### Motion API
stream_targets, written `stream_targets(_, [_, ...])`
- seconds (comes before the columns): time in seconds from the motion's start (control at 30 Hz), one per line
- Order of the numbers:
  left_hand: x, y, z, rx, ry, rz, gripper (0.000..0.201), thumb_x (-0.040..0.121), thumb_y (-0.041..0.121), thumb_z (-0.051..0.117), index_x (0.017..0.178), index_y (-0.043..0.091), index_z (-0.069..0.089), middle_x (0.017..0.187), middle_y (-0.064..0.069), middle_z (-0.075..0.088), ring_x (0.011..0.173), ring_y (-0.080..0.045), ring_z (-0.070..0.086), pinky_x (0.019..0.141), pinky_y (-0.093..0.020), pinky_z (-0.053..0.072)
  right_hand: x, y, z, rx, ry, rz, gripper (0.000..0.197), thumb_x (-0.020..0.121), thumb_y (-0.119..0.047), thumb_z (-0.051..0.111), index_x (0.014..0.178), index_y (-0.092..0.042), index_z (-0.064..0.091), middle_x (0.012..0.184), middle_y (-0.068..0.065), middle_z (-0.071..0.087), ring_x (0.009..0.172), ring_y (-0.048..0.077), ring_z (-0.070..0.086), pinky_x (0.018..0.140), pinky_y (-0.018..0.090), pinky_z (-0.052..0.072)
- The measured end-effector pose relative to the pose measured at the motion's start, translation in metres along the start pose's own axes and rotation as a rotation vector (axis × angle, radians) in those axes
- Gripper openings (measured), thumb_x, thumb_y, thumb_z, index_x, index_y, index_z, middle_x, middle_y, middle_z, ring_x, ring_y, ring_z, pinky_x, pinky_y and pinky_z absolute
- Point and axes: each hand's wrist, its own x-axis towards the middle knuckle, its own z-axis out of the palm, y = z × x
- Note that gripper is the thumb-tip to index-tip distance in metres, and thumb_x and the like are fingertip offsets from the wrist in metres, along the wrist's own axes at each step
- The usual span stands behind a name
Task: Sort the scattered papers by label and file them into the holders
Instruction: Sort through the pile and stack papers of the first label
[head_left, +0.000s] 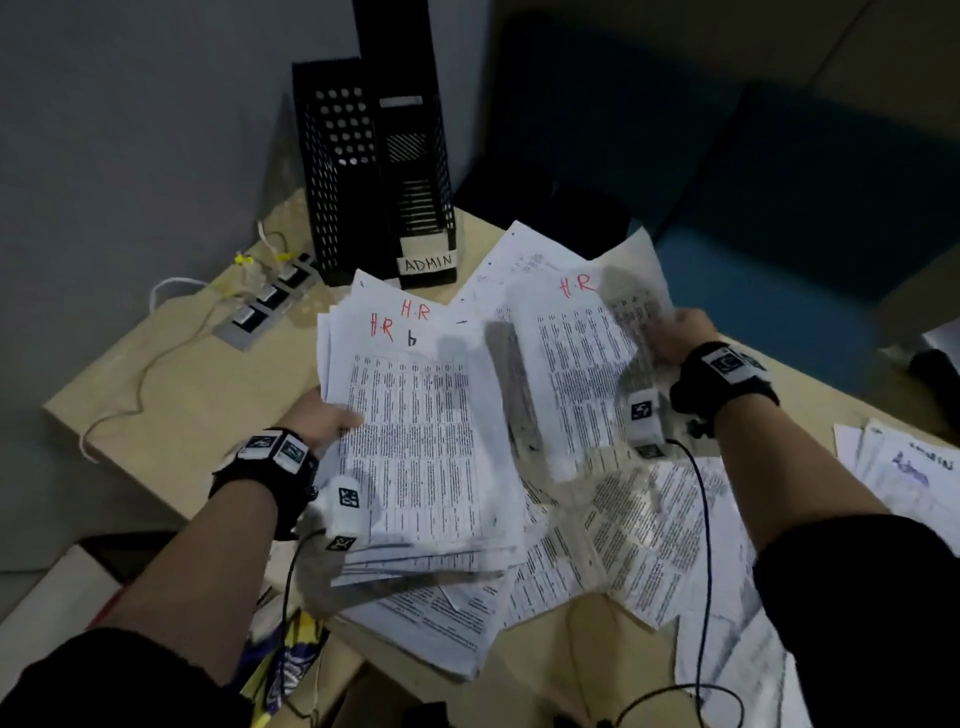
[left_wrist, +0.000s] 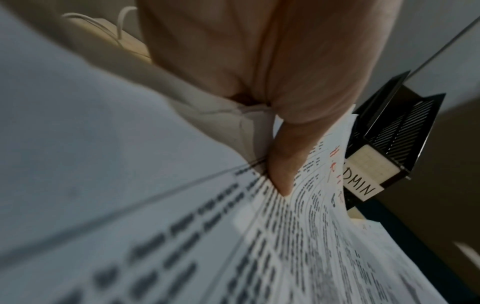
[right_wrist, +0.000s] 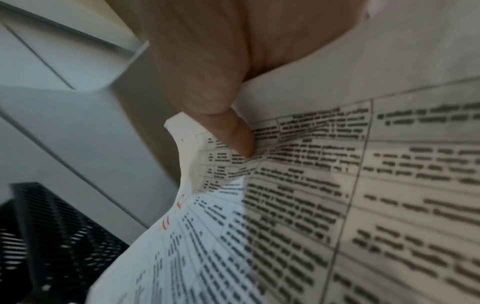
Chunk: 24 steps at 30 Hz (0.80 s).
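Note:
My left hand (head_left: 324, 421) grips a thick stack of printed sheets (head_left: 415, 431) marked "H.R" in red, thumb (left_wrist: 283, 164) pressed on top. My right hand (head_left: 675, 335) pinches the right edge of a single sheet (head_left: 571, 364), also marked "H.R", held raised beside the stack; its thumb (right_wrist: 233, 131) lies on the printed face. Two black mesh holders (head_left: 374, 171) stand at the back of the desk. The front one carries an "ADMIN" label (head_left: 428, 262), also seen as the ADMIN label (left_wrist: 361, 187) from the left wrist. More loose papers (head_left: 597, 561) lie scattered beneath.
A pile with a blue "Admin" mark (head_left: 904, 467) lies at the right desk edge. A desk socket strip (head_left: 270, 299) with white cables (head_left: 156, 358) sits at the left. A blue chair (head_left: 769, 249) stands behind the desk. A colourful bag (head_left: 291, 665) hangs near the front edge.

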Motion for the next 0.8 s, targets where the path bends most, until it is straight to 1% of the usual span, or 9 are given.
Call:
stream_targets(0.07, [0.008,-0.007,-0.001,-0.007,-0.018,-0.012,0.043,0.087,-0.007,0.062,0.128,0.003,0.056,0.122,-0.016,0.064,0.114,-0.034,0.059,0.107,-0.053,0.039,0.015,0.0,0.018,-0.019,-0.01,0.003,0.031,0.097,-0.02,0.046,0.109,0.004,0.063,0.097,0.02,0.061,0.089,0.033,0.057,0.075,0.034,0.04])
stream_targets(0.17, [0.014,-0.013,-0.002,-0.01,-0.038,-0.048,0.043,0.088,-0.005,0.063,0.129,0.003,0.055,0.122,-0.011,0.063,0.116,-0.033,0.058,0.109,-0.052,0.038,0.029,-0.003,0.037,-0.101,-0.019,0.026,0.032,0.094,-0.016,0.048,0.118,0.002,0.057,0.117,0.026,0.06,0.104,0.039,0.058,0.079,0.038,0.044])
stream_targets(0.3, [0.019,-0.018,-0.006,-0.04,-0.071,-0.104,0.051,0.087,0.002,0.067,0.136,0.004,0.051,0.133,-0.013,0.059,0.122,-0.032,0.056,0.11,-0.05,0.037,0.039,-0.001,0.047,-0.085,-0.043,0.125,0.057,0.079,-0.024,0.071,0.125,-0.001,0.047,0.122,0.021,0.056,0.103,0.036,0.059,0.072,0.033,0.044])
stream_targets(0.37, [0.022,-0.021,-0.007,-0.034,-0.076,-0.118,0.053,0.086,0.005,0.069,0.136,0.005,0.052,0.135,-0.014,0.058,0.123,-0.032,0.055,0.11,-0.051,0.037,0.042,-0.002,0.047,-0.075,-0.092,0.149,0.061,0.072,-0.025,0.078,0.12,0.0,0.05,0.107,0.017,0.061,0.088,0.031,0.06,0.065,0.03,0.044])
stream_targets(0.43, [0.024,-0.023,-0.007,-0.039,-0.075,-0.118,0.053,0.087,0.004,0.068,0.137,0.006,0.051,0.136,-0.013,0.058,0.124,-0.032,0.054,0.11,-0.051,0.036,0.041,-0.002,0.047,-0.087,-0.118,0.153,0.048,0.068,-0.02,0.081,0.104,0.001,0.058,0.081,0.012,0.062,0.066,0.025,0.057,0.052,0.025,0.04])
stream_targets(0.47, [0.022,-0.022,-0.006,-0.038,-0.075,-0.122,0.054,0.086,0.004,0.068,0.137,0.007,0.051,0.136,-0.013,0.058,0.124,-0.032,0.054,0.11,-0.051,0.036,0.039,0.0,0.047,-0.09,-0.118,0.156,0.041,0.067,-0.018,0.081,0.098,0.0,0.06,0.078,0.012,0.062,0.062,0.024,0.055,0.051,0.025,0.039])
stream_targets(0.53, [0.023,-0.022,-0.007,-0.045,-0.077,-0.122,0.054,0.085,0.007,0.07,0.136,0.008,0.052,0.135,-0.01,0.059,0.123,-0.031,0.055,0.11,-0.052,0.036,0.035,0.004,0.048,-0.086,-0.106,0.169,0.034,0.07,-0.014,0.078,0.097,0.0,0.063,0.088,0.015,0.064,0.07,0.027,0.057,0.059,0.027,0.044])
stream_targets(0.7, [0.019,-0.027,-0.007,-0.048,-0.086,-0.094,0.06,0.08,0.015,0.073,0.136,0.015,0.052,0.136,-0.008,0.058,0.124,-0.031,0.054,0.109,-0.057,0.035,0.021,0.015,0.053,-0.029,-0.005,0.119,0.042,0.083,-0.012,0.063,0.122,-0.001,0.049,0.107,0.013,0.058,0.101,0.033,0.059,0.074,0.032,0.044])
stream_targets(0.8, [0.012,-0.027,-0.005,-0.028,-0.107,-0.085,0.051,0.086,0.008,0.067,0.134,0.014,0.053,0.132,-0.006,0.061,0.123,-0.031,0.054,0.109,-0.059,0.033,0.011,0.022,0.052,-0.092,-0.037,0.084,0.031,0.087,-0.012,0.059,0.114,0.004,0.056,0.11,0.021,0.062,0.1,0.036,0.059,0.073,0.032,0.042])
